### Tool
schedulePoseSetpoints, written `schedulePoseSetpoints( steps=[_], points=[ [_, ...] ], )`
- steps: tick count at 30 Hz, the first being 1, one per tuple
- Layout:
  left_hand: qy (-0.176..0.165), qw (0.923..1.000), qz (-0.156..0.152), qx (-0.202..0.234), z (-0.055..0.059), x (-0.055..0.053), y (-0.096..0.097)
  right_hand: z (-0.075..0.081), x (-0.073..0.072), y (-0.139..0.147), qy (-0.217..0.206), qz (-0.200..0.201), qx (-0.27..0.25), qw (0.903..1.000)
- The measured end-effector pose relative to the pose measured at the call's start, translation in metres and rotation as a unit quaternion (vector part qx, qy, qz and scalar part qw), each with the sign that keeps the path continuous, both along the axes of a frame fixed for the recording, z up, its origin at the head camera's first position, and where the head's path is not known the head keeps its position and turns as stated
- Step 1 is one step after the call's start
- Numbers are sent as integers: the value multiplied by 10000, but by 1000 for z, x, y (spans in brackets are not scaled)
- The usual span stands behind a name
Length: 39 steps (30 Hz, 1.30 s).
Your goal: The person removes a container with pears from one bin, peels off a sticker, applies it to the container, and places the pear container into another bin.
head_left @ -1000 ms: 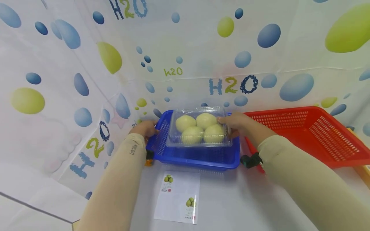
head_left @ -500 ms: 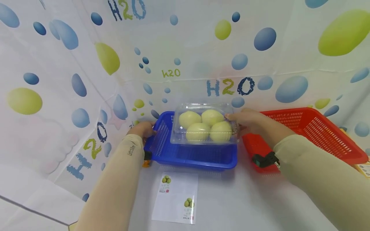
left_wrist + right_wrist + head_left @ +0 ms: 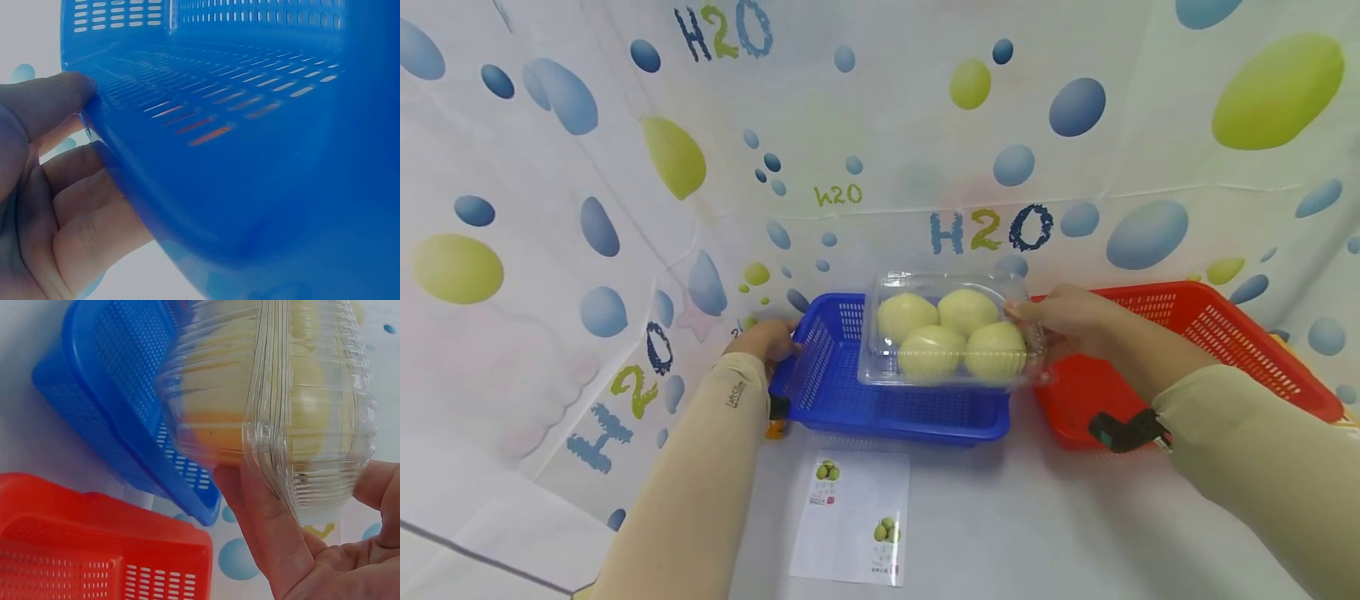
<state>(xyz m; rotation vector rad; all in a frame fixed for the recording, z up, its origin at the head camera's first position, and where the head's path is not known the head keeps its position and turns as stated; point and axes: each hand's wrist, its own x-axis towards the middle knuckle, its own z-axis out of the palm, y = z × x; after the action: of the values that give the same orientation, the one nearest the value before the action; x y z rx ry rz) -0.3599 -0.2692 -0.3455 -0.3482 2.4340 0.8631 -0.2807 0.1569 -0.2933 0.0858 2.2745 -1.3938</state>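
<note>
In the head view, my right hand [image 3: 1071,315] grips the right end of a clear plastic clamshell box [image 3: 883,371]. Several pale yellow round fruits [image 3: 931,350] lie inside it. The right wrist view shows the thumb on one face of the box [image 3: 269,431] and the fingers [image 3: 269,525] under the other. The lidded box overlaps the back right of a blue plastic basket [image 3: 895,427]. My left hand [image 3: 763,340] pinches that basket's left rim; in the left wrist view, its thumb [image 3: 65,94] lies over the edge, with the other fingers curled below outside.
A red perforated basket [image 3: 1296,354] stands to the right, close beside the blue one. On the white table in front lies a sheet [image 3: 850,525] printed with green pears. A small orange object [image 3: 776,429] shows by the blue basket's front left corner. A patterned curtain [image 3: 895,125] hangs behind.
My right hand has carried the box of fruits rightward, from over the blue basket's middle to its right side. The left hand stays on the blue basket's rim.
</note>
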Motion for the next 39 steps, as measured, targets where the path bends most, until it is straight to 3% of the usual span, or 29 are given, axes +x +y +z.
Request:
schedulePoseSetpoints(
  steps=[3,6,13,27,39],
  points=[
    [12,9997,-137,-178,-2,-2,-2,0,5,3,11,63,41,10000],
    [6,9999,-83,-151,-4,-2,-2,0,9,6,17,93,78,9999],
    [-97,9993,119,354,-5,-2,-2,-3,22,12,-11,159,85,9998],
    [-36,9993,22,374,-3,-2,-1,-15,52,28,-22,-9,230,9997],
    [-4,9991,113,419,-4,0,-3,-23,75,37,9,-183,532,9984]
  ],
)
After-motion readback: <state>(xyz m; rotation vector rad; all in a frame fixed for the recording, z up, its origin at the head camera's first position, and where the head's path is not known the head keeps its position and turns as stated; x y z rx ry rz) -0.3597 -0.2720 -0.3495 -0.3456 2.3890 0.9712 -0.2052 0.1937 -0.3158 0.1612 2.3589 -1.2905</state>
